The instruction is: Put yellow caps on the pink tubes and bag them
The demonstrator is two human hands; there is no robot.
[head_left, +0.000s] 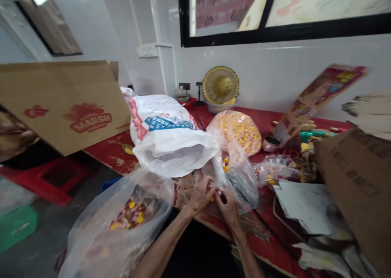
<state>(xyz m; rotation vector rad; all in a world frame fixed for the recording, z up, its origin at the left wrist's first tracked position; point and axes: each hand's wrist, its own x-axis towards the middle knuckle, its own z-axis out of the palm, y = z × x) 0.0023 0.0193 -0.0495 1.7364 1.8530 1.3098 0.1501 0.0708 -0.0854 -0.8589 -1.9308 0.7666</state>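
Accordingly, the person's left hand (198,195) and right hand (227,209) are recorded close together near the front edge of the red-topped desk (113,152), both at the gathered film of a clear plastic bag (236,184). The fingers (207,186) of both hands are drawn narrow and appear to pinch that film between them, though the plastic partly hides the exact grip. Small yellow pieces (225,166) are visible in the bag just above the hands. Directly behind it, toward the middle of the desk, sits a rounded bag of yellow and pink pieces (236,131), with a small metal cup (270,143) just to its right. A white printed plastic sack (168,137), marked in red and blue, lies to the left of the rounded bag, its open end facing the hands. A second clear bag (122,233), holding yellow and pink pieces, stands out at the front left, beyond the desk's edge. At the far edge, a straw hat (220,84) leans upright in a pale bowl (216,107) against the wall. A brown cardboard carton (357,180) occupies the right side, with white paper sheets (305,206) beside it on the desk. A cardboard flap printed "MARSH" (64,107) projects over the left end, and a red stool (49,180) stands on the floor below.
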